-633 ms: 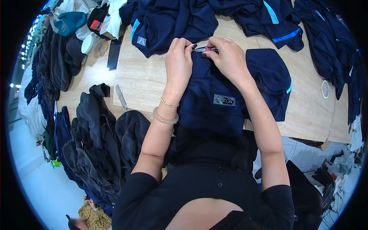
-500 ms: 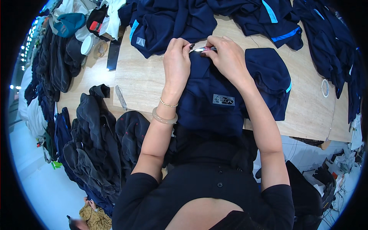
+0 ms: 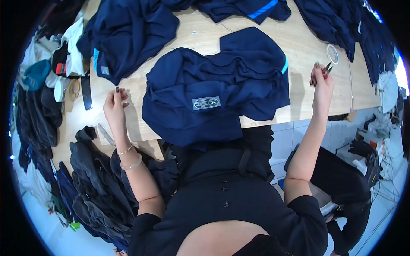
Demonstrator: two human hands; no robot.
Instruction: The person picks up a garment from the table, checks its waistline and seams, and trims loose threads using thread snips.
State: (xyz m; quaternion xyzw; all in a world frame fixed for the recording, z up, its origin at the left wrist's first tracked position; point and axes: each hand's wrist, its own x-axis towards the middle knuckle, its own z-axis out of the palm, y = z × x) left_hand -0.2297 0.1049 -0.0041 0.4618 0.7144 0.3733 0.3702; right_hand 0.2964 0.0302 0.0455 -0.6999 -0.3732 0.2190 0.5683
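Observation:
A navy garment (image 3: 179, 83) lies bunched on the wooden table in front of me, its grey printed patch (image 3: 206, 103) facing up and its near edge hanging over the table edge. A light blue strip (image 3: 284, 65) shows on its right side. My right hand (image 3: 322, 83), raised to the right of the garment, is closed round small dark thread snips (image 3: 328, 67), points outward. On the other side my left hand (image 3: 115, 106) is apart from the cloth, thumb and forefinger pinched together. Whatever they hold, if anything, is too small to make out.
More navy garments (image 3: 128, 36) lie along the far side. A white ring (image 3: 332, 54) sits beyond my right hand. At left are a black flat object (image 3: 86, 93), a white round lid (image 3: 60, 90) and dark grey clothes (image 3: 96, 170). A black chair (image 3: 341, 179) stands at lower right.
My hands have parted from the cloth and swung wide, left hand leftward, right hand rightward with the snips. The garment now lies released, more spread out. The whole view has shifted.

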